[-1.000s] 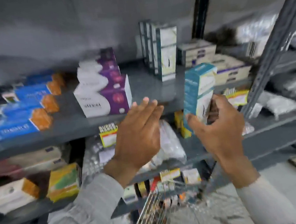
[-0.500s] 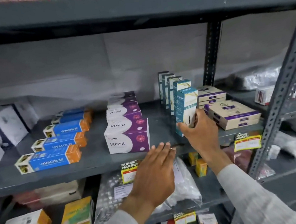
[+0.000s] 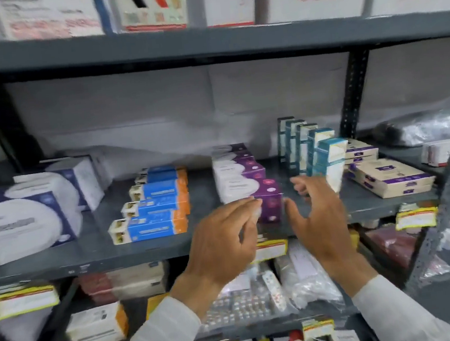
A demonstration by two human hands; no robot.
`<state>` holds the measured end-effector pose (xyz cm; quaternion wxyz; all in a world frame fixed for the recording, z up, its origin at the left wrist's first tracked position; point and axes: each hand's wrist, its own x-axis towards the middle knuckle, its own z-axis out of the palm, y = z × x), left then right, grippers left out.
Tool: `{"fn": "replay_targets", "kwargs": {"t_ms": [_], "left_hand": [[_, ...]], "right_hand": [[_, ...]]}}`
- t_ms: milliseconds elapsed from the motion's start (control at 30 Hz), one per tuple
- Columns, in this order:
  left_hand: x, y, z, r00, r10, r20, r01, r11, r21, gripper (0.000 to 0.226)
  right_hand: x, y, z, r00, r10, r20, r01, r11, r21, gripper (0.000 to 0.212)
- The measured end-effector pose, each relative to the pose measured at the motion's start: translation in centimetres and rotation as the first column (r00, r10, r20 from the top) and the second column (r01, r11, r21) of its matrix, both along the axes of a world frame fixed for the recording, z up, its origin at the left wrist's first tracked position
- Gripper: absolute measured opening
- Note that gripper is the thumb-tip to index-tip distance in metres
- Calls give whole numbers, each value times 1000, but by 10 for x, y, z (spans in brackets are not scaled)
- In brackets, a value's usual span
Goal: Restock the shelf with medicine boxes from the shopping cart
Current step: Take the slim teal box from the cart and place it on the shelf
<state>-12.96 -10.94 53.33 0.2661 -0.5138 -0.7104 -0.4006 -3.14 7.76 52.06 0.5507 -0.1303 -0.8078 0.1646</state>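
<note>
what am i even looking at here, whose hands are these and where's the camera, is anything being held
There is no machine here: a person wears a wide-angle camera on the head, so you see their own two arms reaching forward. The left hand and right hand hover open in front of a grey metal shelf, and neither holds anything. On that shelf sit blue-and-orange boxes, a row of purple-and-white boxes, upright teal boxes just beyond the right hand, and flat cream boxes. Large white-and-navy boxes stand at the left. The picture is blurred, so most labels cannot be read.
</note>
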Motion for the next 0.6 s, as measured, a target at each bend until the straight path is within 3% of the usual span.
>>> {"fn": "replay_targets", "kwargs": {"t_ms": [100,233,400,500,600], "left_hand": [[-35,-75,9,990,139,-23,-137,988,73,33],[-90,-183,13,945,321,67,-327,936,130,38],[-157,-288,9,801,464,377,-563,798,215,56],[-193,-323,1,728,423,540,-604,768,213,67],[-217,-339,-9,619,154,770,-518,818,252,67]], "right_hand": [[-40,-67,7,986,169,9,-169,983,66,30],[-105,-158,15,909,397,129,-398,917,-18,32],[-180,-255,16,792,561,242,-500,823,-271,59],[-220,-295,15,706,659,259,-479,714,-511,90],[-252,-323,14,682,701,208,-435,618,-655,105]]}}
